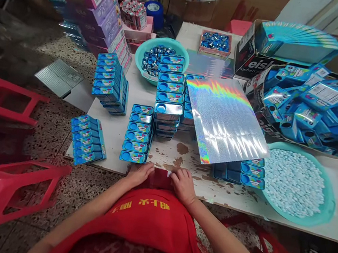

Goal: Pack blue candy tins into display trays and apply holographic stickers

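I stand at the table with a red apron (153,222) with yellow lettering over my front. My left hand (140,174) is at the table's front edge, its fingers curled on the apron's dark red lower part. My right hand (183,185) grips the same part on the other side, close to a small white patch. The cloth spans the gap between both hands. Just beyond my left hand stands a stack of blue candy tins (137,136). A shiny holographic sheet (227,121) lies over more tins, ahead of my right hand.
Teal basins hold small round metal tins (157,58) and pale blue candies (297,185). A carton of blue boxes (316,107) stands at the right. More tins (88,139) sit at the left edge. Red plastic stools (4,194) and stacked colourful cartons (96,16) are left.
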`<state>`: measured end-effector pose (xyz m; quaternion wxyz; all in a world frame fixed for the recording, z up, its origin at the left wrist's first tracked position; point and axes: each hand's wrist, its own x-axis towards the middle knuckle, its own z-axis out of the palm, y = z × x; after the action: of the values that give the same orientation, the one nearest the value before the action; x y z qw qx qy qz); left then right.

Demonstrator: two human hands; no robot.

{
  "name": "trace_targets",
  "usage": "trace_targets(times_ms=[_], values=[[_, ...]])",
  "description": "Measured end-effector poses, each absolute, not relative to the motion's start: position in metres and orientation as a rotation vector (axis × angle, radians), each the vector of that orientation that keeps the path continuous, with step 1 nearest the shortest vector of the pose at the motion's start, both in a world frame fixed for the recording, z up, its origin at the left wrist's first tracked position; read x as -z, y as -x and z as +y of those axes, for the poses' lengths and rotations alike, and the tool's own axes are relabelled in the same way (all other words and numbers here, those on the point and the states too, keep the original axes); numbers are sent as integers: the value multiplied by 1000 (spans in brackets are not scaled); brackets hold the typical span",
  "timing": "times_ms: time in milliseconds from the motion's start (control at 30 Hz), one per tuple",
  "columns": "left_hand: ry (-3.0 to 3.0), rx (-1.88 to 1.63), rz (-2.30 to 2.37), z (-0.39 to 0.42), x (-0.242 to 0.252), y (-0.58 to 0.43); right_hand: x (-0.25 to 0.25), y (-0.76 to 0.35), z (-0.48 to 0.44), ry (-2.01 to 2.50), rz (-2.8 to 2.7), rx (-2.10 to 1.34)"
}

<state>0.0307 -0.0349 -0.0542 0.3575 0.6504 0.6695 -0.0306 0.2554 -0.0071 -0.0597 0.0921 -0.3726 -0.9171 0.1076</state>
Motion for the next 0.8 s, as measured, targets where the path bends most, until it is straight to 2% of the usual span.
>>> trace_targets(times_ms=[133, 267, 367, 467, 567, 633, 700, 800], values=[[-1731, 119, 1746, -37, 55, -30, 13, -266, 3, 1131, -2765, -421], [-1785, 64, 1717, -51, 40, -18, -33, -268, 16, 1193, -2425, -1051], [-1812, -204, 1690, -76, 6, 4, -64, -249, 24, 1266, -1915, -1499], [-1500, -623, 1833, -94, -40, 24, -85, -218, 26, 1264, -1552, -1743], [-1038, -1066, 1717, -88, -79, 27, -95, -189, 25, 1219, -1393, -1876], [-835, -1214, 1492, -73, -94, 20, -97, -175, 24, 1200, -1346, -1922], [-654, -1223, 1394, -57, -98, 14, -95, -163, 23, 1199, -1344, -1942], [-520, -1164, 1514, -46, -91, 13, -84, -148, 18, 1237, -1406, -1914]])
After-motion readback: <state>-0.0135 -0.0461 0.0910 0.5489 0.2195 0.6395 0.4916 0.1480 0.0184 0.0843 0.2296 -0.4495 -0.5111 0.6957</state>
